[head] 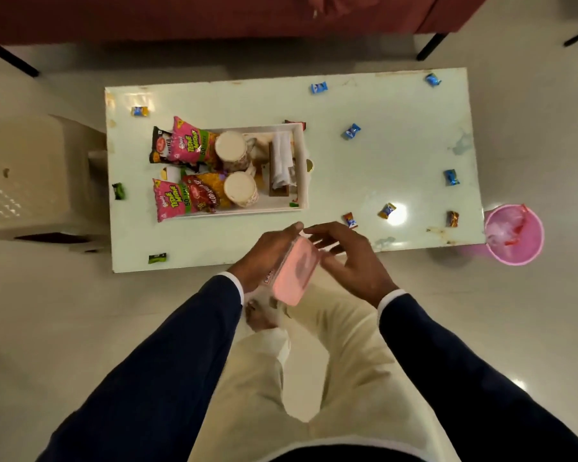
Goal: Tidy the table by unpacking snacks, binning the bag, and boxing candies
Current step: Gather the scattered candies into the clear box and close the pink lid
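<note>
Left hand (267,253) grips a pink lidded plastic box (292,275) along its left side, fingers wrapped, thumb up near the far end. Box is tilted and held in the air over the table's near edge, roughly mid-length. Right hand (344,258) is at the box's right side, fingers spread loosely over the far right corner; can't tell if it actually grips.

White table (397,128): a white tray (302,168) sits left of centre. It holds four snack packets (187,143) stacked at its left end, overhanging the rim, two paper cups (231,150) in the middle and a brown napkin holder (279,165) at the right end.

Wrapped candies lie scattered loose on the tabletop:
- blue ones (351,131) toward the far and right edges
- green ones (157,258) at the left edge and near left corner
- orange and brown ones (386,210) near the near right corner

Pink bin (514,233) stands on the floor, just off the near right corner, with crumpled clear plastic (501,228) inside.
</note>
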Demonstrator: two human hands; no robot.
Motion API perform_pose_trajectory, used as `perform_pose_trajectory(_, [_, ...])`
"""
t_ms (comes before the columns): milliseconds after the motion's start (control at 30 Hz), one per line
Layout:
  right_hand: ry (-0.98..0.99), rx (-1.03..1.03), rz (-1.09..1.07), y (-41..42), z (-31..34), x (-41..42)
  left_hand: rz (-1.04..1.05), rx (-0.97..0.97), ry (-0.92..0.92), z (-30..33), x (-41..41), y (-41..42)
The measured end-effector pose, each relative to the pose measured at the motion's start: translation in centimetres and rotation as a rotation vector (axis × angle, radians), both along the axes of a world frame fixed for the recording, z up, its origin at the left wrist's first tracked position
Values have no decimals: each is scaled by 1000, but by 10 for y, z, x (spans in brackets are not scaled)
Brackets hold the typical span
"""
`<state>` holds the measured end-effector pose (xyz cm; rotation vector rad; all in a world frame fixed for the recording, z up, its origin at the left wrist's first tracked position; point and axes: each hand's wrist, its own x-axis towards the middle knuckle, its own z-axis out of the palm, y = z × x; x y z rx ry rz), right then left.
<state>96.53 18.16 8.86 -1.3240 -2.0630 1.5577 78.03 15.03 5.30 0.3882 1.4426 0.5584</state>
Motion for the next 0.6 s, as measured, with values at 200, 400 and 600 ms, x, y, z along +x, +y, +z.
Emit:
perform_pose_trajectory(200, [-131,-282,3,4,-18,26,188,55,131,-3,48,3])
perform_pose_trajectory(400, [1,-444,-214,33,-63,62,296,86,249,-40,112,53])
perform_pose_trajectory(600, [113,-521,-231,103,-97,142,198,119,317,-71,188,129])
